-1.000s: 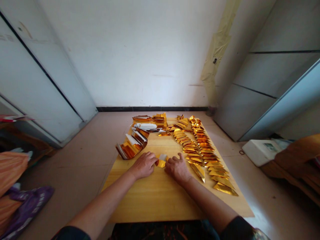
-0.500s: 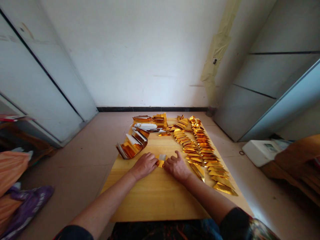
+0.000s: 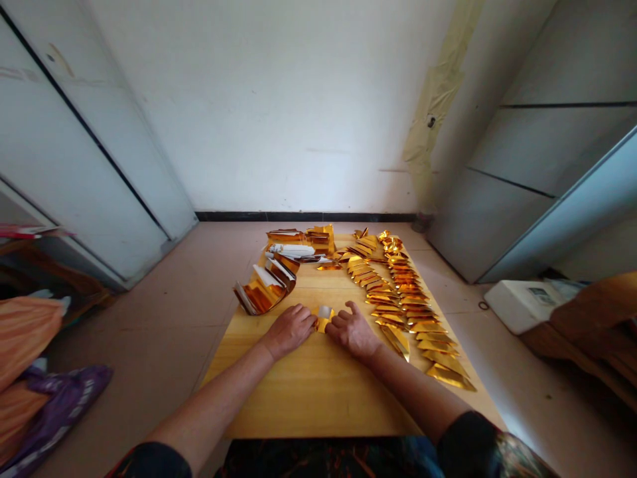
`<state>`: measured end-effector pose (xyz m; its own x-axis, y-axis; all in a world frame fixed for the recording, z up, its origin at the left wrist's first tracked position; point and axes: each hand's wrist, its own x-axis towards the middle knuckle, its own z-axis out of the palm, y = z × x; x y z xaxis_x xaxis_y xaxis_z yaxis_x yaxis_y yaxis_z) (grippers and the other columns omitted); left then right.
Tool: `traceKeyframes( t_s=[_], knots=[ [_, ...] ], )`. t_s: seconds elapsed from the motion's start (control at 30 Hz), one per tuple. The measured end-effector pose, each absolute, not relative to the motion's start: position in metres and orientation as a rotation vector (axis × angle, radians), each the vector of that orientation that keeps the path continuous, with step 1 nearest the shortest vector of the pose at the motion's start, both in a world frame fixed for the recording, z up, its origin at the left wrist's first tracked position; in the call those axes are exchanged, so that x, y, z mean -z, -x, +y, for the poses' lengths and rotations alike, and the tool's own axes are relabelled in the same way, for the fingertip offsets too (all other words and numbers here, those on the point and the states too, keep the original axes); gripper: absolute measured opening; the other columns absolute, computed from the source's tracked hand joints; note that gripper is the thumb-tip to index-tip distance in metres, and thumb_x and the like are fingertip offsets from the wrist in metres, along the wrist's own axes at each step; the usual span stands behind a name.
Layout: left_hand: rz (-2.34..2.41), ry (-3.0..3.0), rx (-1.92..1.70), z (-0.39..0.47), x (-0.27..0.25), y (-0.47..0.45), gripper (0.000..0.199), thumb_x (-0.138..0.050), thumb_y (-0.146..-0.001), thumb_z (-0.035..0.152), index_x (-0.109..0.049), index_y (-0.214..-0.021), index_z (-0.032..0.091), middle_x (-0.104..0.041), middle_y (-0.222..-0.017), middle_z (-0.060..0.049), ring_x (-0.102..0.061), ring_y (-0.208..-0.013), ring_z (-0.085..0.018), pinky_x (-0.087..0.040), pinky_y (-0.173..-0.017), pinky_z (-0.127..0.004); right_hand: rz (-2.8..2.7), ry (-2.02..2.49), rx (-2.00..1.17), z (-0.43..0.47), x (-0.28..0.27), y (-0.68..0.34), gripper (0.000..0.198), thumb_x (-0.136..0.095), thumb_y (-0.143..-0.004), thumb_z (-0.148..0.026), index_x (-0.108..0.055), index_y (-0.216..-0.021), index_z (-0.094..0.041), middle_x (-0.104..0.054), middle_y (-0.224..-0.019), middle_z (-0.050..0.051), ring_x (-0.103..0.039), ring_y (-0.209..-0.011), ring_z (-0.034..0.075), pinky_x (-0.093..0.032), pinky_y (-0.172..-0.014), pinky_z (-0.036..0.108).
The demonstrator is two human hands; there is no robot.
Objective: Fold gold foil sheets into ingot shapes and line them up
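In the head view, the left hand (image 3: 288, 330) and the right hand (image 3: 354, 330) each have a pinching grip on opposite sides of a gold-and-white paper (image 3: 324, 317), mid-worktop (image 3: 293, 405). Folded gold pieces (image 3: 407, 290) line the right; curled sheets (image 3: 263, 297) lie beyond the left hand.

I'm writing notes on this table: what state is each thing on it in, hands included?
Gold foil sheet, partly folded, pale patch showing
Left hand, closed on the sheet's left side
Right hand, closed on the sheet's right side, one finger raised
Curled foil stack, edges fanned
Back foil sheets, stacked, bent
Folded foil pieces, overlapping in rows
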<state>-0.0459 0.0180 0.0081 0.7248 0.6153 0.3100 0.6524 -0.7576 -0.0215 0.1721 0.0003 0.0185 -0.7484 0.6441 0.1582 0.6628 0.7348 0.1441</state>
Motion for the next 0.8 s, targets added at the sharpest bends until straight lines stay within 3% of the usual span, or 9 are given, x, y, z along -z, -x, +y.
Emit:
traceKeyframes(
  t_s=[0.2,0.53,0.8],
  knots=[
    [-1.071,2.803,0.487,0.02,-0.006,0.045,0.026,-0.038,-0.095,0.024,-0.062,-0.085,0.018,-0.053,-0.077,-0.004,-0.048,-0.076,-0.017,-0.04,-0.068,-0.03,-2.992,0.934,0.303,0.009,-0.032,-0.168,0.023,-0.041,-0.094,-0.017,-0.062,-0.087,-0.02,-0.065,-0.077,0.002,-0.054,-0.074,0.016,-0.023,-0.098,0.048],
    [-1.115,2.905,0.463,0.018,-0.014,0.047,0.015,-0.048,-0.087,0.02,-0.061,-0.092,0.017,-0.055,-0.084,-0.006,-0.048,-0.084,-0.019,-0.042,-0.076,-0.032,-3.024,0.753,0.402,0.005,-0.031,-0.168,0.025,-0.037,-0.095,-0.018,-0.061,-0.089,-0.017,-0.065,-0.076,0.005,-0.053,-0.07,0.017,-0.03,-0.093,0.045],
    [-1.114,2.949,0.456,0.019,-0.017,0.049,0.02,-0.053,-0.08,0.02,-0.061,-0.098,0.019,-0.055,-0.086,-0.005,-0.048,-0.087,-0.02,-0.042,-0.077,-0.033,-2.891,0.846,0.407,0.006,-0.019,-0.175,0.022,-0.038,-0.095,-0.018,-0.059,-0.089,-0.019,-0.063,-0.074,0.001,-0.051,-0.07,0.016,-0.022,-0.101,0.048]
  ],
)
